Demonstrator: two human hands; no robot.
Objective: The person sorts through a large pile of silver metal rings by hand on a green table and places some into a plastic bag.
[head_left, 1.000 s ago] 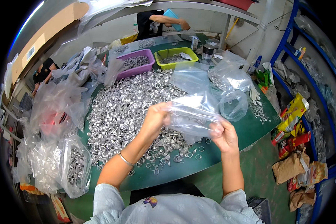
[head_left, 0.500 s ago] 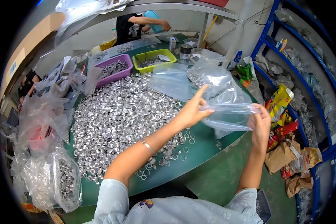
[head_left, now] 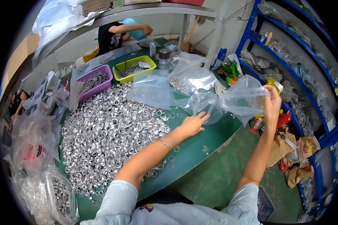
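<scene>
A clear plastic bag (head_left: pixel 241 98) hangs beside the table's right edge, its end pinched in my right hand (head_left: pixel 273 107), which is closed on it. My left hand (head_left: pixel 193 124) is low over the green table, fingers stretched and apart, at the near edge of crumpled clear film (head_left: pixel 205 106); whether the fingertips touch it I cannot tell. Left of that hand spreads a large heap of silvery metal rings (head_left: pixel 112 131), with a few loose rings near my wrist. Behind the film lies a clear bag with metal pieces in it (head_left: pixel 180 83).
Flat clear bags (head_left: pixel 152 92) lie behind the heap. Purple (head_left: pixel 108 71) and lime-green (head_left: pixel 153 63) bins hold metal parts. Filled bags (head_left: pixel 64 195) crowd the left side. A blue shelf rack (head_left: pixel 248 28) stands right. Another person (head_left: pixel 109 39) holds a blue container across the table.
My left hand has come off the bag and moved down toward the table. My right hand has lifted its end of the bag up and right. The head view has shifted right.
</scene>
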